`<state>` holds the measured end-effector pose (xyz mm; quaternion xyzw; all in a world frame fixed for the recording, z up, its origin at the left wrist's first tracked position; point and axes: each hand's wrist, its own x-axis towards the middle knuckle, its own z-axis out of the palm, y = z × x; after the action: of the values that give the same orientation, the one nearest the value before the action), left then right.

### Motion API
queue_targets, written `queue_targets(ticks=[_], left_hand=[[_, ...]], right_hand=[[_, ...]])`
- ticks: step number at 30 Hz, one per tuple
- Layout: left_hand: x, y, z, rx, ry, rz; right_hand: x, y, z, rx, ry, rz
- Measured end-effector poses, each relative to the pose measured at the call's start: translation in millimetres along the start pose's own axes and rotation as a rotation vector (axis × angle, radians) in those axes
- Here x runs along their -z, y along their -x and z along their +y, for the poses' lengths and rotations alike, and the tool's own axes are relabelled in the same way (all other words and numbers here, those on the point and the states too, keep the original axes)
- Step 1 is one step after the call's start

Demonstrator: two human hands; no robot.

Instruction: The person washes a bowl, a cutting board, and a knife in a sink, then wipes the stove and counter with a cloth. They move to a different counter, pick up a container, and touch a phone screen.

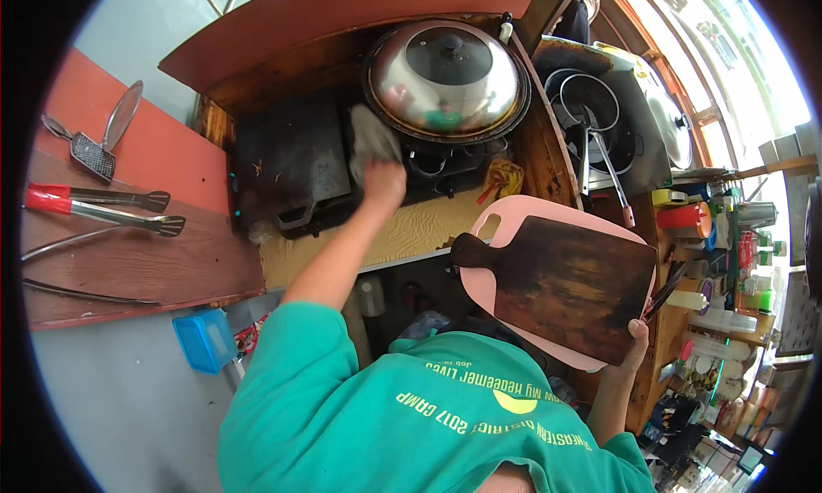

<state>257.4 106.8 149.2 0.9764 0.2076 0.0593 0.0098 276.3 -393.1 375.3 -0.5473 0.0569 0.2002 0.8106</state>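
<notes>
A greyish cloth (372, 137) is gripped in my left hand (384, 185), between the black griddle (291, 155) and the big domed lid (449, 99). Its fingers are closed round the cloth. My right hand (632, 349) holds the lower right edge of a dark wooden paddle board (565, 287), with a pink cutting board (514, 215) stacked behind it. The thumb lies on the wooden board; most of the other fingers are hidden. A dark, long object (666, 294) shows beside the boards' right edge; whether it is held cannot be made out.
Tongs (103, 206) and a grater (92, 155) hang at the left. A yellow packet (503, 180) lies below the lid. A dark pot (621, 142) with long-handled strainers stands upper right. A blue container (205, 340) is lower left. Jars and an orange-red tub (685, 219) crowd the right.
</notes>
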Motion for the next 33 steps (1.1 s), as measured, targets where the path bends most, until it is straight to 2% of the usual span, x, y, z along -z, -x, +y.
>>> queue_targets(ticks=[1, 2, 3, 5, 7, 9, 10, 12, 15, 16, 17, 20, 22, 23, 25, 26, 28, 29, 31, 32, 33], left_hand=[[-8.3, 29.2, 8.1, -0.113, 0.003, 0.029], [4.4, 56.8, 15.5, -0.102, 0.084, -0.146], [9.4, 85.6, 13.4, -0.065, 0.143, -0.165], [23.8, 136.1, 1.6, 0.128, 0.206, -0.188], [1.4, 181.2, -38.5, 0.464, 0.396, -0.075], [-23.2, 217.5, -71.8, 0.744, 0.399, 0.23], [-24.8, 221.9, -71.9, 0.743, 0.4, 0.222], [-29.6, 230.7, -70.3, 0.919, 0.275, 0.17], [-48.2, 199.5, -23.5, 0.76, 0.274, -0.1], [-64.6, 191.1, -4.0, 0.537, 0.208, 0.077], [-68.3, 174.6, 23.0, 0.498, 0.306, 0.056], [-93.8, 121.6, 92.3, 0.141, 0.671, 0.157], [-34.6, 92.4, 127.4, -0.041, 1.072, -0.105], [-8.9, 87.3, 129.5, -0.042, 1.077, -0.105], [24.3, 80.0, 135.1, 0.165, 0.797, -0.521], [22.5, 84.7, 129.2, 0.165, 0.799, -0.516], [27.4, 102.8, 106.8, 0.555, 1.045, -0.071], [35.5, 108.7, 104.4, 0.555, 1.037, -0.076], [98.3, 117.2, 96.8, -0.137, 0.875, 0.422], [112.9, 120.9, 97.5, -0.122, 0.858, 0.425], [124.6, 123.3, 103.3, -0.269, 0.815, 0.319]], right_hand=[[-0.5, -1.7, 0.8, 0.002, -0.007, -0.004], [-0.9, -2.5, 1.0, 0.013, -0.023, -0.01], [0.3, -2.5, -0.1, 0.025, -0.037, -0.013], [4.2, -4.1, -2.7, 0.036, -0.035, -0.021], [9.6, -8.7, -3.0, 0.042, -0.034, -0.032], [18.3, -14.9, -4.3, 0.016, -0.046, -0.051], [17.6, -16.7, -6.2, 0.013, -0.044, -0.044], [11.0, -25.4, -7.5, 0.034, -0.043, -0.096], [0.6, -32.1, -14.7, -0.016, -0.057, -0.126], [0.3, -34.9, -16.0, -0.058, -0.063, -0.123], [-0.3, -37.9, -16.7, -0.067, -0.057, -0.128], [4.5, -43.5, -22.8, -0.055, -0.064, -0.143], [12.3, -47.2, -26.4, -0.087, -0.04, -0.071], [10.3, -47.4, -28.0, -0.085, -0.036, -0.069], [2.3, -48.8, -31.7, -0.044, -0.017, -0.022], [3.0, -51.5, -33.9, -0.04, -0.015, -0.026], [6.2, -54.5, -33.6, 0.037, -0.006, -0.131], [7.7, -55.6, -32.8, 0.032, -0.012, -0.127], [7.2, -61.0, -29.0, -0.043, -0.005, -0.234], [3.4, -64.6, -25.3, -0.057, -0.011, -0.251], [-2.4, -68.1, -20.4, -0.087, -0.006, -0.29]])
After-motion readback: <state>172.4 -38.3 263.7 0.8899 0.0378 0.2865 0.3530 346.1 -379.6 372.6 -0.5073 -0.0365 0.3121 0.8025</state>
